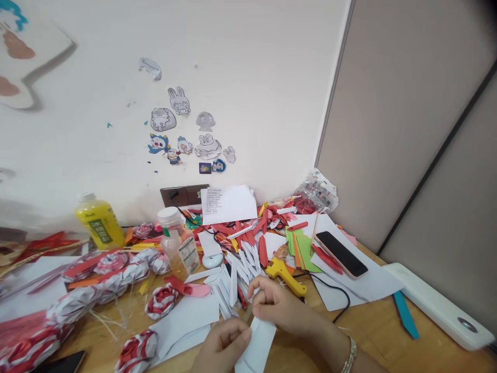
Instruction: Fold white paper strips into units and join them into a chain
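And here's the wooden desk point(380, 317), spread with paper scraps, and a broad white sheet point(378, 288) lies over its right side! Down at the near edge, the right hand point(277, 305) comes in wearing a bracelet, fingers curled toward the thumb; the left hand point(227, 343) sits just beside it, the two close but apart. Between them, the white paper point(258, 343), tilted, its lower end running off the bottom of view! The left thumb and finger pinch its left side; the right fingertips bend over its top end, though I can't tell if they grip. Just beyond the right hand, the yellow glue gun point(285, 274)! And just past the paper's top, a heap of slim white strips point(233, 282)!
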A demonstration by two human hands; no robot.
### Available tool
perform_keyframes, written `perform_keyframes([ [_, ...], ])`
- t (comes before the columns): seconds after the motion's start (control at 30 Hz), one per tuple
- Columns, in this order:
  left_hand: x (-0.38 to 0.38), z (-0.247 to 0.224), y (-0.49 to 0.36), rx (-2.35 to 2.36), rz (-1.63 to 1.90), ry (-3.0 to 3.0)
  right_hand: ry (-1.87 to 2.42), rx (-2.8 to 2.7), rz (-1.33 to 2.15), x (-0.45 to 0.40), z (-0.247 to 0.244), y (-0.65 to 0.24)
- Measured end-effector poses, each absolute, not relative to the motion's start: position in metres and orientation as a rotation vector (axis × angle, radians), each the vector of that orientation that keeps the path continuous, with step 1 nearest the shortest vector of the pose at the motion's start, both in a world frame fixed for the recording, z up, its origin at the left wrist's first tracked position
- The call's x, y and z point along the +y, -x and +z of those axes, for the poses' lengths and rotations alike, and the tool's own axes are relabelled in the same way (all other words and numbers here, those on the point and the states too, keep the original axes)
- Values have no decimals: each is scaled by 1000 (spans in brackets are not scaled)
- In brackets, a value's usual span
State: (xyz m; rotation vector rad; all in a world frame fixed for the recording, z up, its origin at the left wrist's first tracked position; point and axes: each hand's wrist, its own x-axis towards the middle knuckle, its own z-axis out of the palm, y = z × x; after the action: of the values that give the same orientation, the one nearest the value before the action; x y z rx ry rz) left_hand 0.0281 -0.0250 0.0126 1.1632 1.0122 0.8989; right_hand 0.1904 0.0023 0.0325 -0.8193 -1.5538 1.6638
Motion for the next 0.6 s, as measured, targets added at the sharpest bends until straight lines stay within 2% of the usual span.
perform_keyframes([
  [0.27, -19, 6, -28, 1109, 993, -1182, 993, -1612, 1410, 4, 24, -186],
  [0.6, -7, -1, -19, 982, 1169, -928, 977, -1705, 1407, -2, 21, -171],
])
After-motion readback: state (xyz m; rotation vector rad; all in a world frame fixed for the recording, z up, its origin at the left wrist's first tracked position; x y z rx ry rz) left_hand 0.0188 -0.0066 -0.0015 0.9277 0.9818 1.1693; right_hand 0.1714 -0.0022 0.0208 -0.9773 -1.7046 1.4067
